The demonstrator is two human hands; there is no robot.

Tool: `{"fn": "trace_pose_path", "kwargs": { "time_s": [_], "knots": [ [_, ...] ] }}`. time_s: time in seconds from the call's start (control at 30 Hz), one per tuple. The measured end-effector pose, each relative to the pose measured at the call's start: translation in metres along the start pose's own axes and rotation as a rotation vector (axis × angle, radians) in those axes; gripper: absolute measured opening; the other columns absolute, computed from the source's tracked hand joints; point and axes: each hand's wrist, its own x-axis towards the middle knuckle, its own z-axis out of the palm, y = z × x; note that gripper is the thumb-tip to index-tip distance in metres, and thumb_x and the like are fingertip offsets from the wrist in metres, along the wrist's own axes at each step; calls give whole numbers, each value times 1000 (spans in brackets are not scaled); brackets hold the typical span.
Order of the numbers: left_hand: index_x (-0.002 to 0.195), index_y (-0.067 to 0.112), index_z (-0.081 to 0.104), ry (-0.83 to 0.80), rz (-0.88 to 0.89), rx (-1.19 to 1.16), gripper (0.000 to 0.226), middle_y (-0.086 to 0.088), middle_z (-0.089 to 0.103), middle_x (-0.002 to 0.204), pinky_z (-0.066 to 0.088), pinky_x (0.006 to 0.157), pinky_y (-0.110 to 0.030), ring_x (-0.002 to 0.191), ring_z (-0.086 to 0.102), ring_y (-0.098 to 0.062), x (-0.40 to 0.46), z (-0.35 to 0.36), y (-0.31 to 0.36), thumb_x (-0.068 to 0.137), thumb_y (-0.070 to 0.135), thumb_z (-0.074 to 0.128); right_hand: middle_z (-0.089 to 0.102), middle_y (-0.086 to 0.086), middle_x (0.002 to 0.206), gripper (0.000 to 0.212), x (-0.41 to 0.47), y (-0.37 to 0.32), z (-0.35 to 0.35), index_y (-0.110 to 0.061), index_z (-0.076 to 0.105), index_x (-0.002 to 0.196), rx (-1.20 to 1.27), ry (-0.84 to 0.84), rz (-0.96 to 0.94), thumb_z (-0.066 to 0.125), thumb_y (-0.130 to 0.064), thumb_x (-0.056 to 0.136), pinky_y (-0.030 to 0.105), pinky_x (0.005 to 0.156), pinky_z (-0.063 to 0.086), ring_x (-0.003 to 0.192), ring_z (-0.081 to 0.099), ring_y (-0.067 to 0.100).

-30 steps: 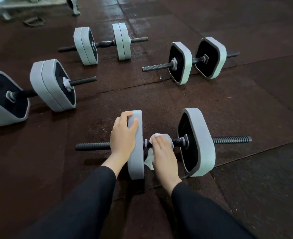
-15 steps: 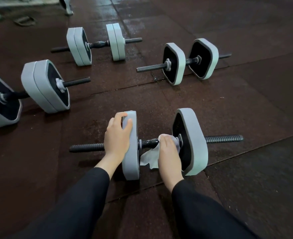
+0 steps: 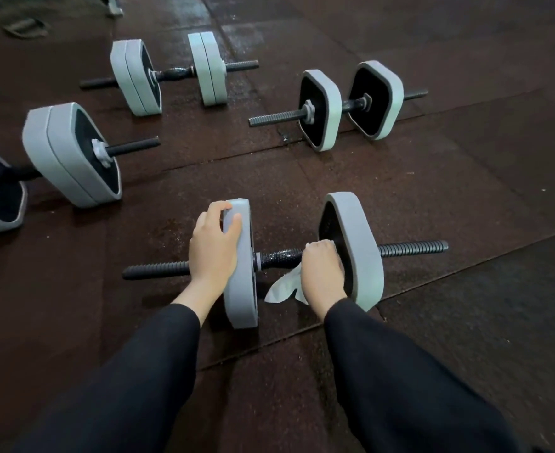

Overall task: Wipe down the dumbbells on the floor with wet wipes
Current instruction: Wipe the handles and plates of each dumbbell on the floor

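Nearest dumbbell [image 3: 351, 253] lies on the floor [image 3: 465, 207]. Right hand [image 3: 323, 273], fingers curled around the wipe [image 3: 284, 287], has slid along the handle to the right plate. Left hand [image 3: 214, 246] still grips the left plate, fingers bent over its rim.

dumbbells [image 3: 279, 256]: 4 | wet wipe [image 3: 282, 287]: 1 | hands [image 3: 212, 246]: 2

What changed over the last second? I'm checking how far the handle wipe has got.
The right hand slid the wet wipe rightward along the handle, from beside the left plate to the right plate, leaving the bar glistening. The left hand kept its grip on the left plate; the dumbbell stayed put.
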Motion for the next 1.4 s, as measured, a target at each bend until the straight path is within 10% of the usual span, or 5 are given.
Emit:
{"fn": "trace_pose_path", "kwargs": {
  "time_s": [0.37, 0.5, 0.63, 0.93, 1.4],
  "knots": [
    [119, 19, 51, 5, -9, 9, 26, -7, 54, 114, 38, 71, -31, 86, 46, -16, -1, 0, -1, 95, 28, 43, 60, 25, 118, 57, -5, 32, 43, 9, 58, 118, -193, 147, -266, 18, 8, 77, 36, 99, 46, 117, 55, 36],
    [118, 19, 51, 6, -8, 9, 26, -7, 54, 114, 35, 71, -29, 86, 45, -16, 0, 1, -1, 95, 26, 43, 17, 22, 153, 66, -18, 45, 52, 3, 18, 145, -283, 98, -343, 12, 6, 80, 31, 114, 12, 141, 4, 25],
    [118, 19, 52, 5, -6, -4, 26, -6, 54, 115, 35, 73, -29, 88, 46, -15, 0, 1, -2, 94, 27, 44, 53, 23, 132, 62, -22, 40, 69, 2, 34, 131, -212, 86, -512, 30, 6, 69, 43, 97, 43, 122, 51, 37],
    [118, 19, 51, 12, 6, 15, 26, -7, 55, 114, 36, 73, -29, 88, 46, -14, 1, 1, -3, 95, 28, 45, 61, 15, 126, 58, -5, -1, 67, 2, 56, 124, -215, -4, -669, 36, -7, 70, 45, 102, 37, 118, 57, 29],
    [118, 20, 51, 8, -4, 4, 26, -6, 54, 113, 40, 71, -31, 85, 47, -16, 1, 1, -2, 95, 27, 44, 54, 17, 133, 79, -28, 62, 84, -2, -8, 146, -421, 179, -446, 33, -15, 79, 36, 114, 6, 122, 52, 30]
  ]
}}
